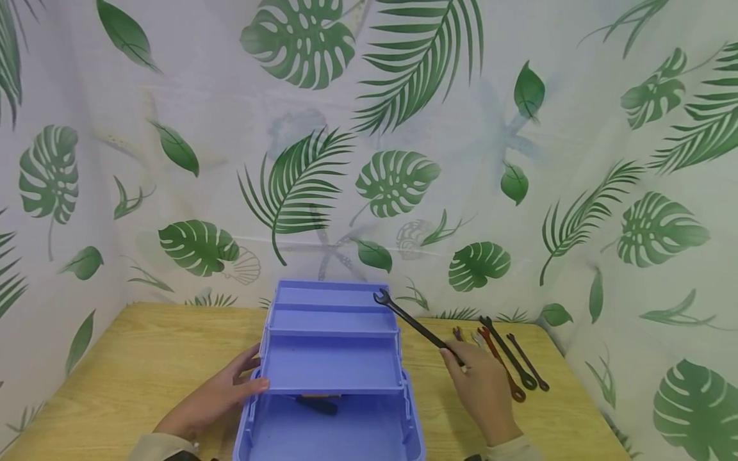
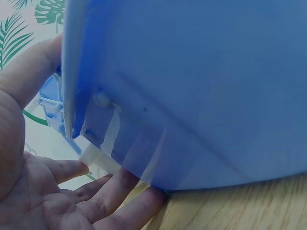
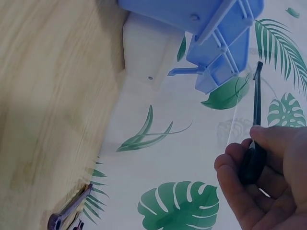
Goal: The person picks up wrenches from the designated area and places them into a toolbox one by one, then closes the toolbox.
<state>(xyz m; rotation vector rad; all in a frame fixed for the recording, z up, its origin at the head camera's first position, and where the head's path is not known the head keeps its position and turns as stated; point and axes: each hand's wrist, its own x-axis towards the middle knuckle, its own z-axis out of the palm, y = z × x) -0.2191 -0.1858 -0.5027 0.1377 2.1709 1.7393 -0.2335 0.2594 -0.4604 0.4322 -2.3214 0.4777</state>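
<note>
A blue toolbox [image 1: 328, 426] stands on the table with its stepped trays [image 1: 334, 363] raised. My left hand [image 1: 221, 390] grips its left side, the thumb on the rim. In the left wrist view the fingers [image 2: 110, 203] reach along the box's outer wall [image 2: 201, 96]. My right hand [image 1: 481, 390] holds a black combination wrench [image 1: 418, 325] by one end. Its open-end jaw points up and left, overlapping the top tray in the head view. In the right wrist view, thumb and fingers close around the wrench's ring end [image 3: 253, 163]. A dark-handled tool [image 1: 317, 404] lies inside the box, partly hidden under the trays.
Right of the box, several wrenches lie on the wooden table [image 1: 173, 346], among them a black one [image 1: 510, 355], a red one [image 1: 500, 362] and a slim dark one [image 1: 527, 362]. My right hand partly covers others. A leaf-patterned sheet [image 1: 323, 115] hangs behind the table.
</note>
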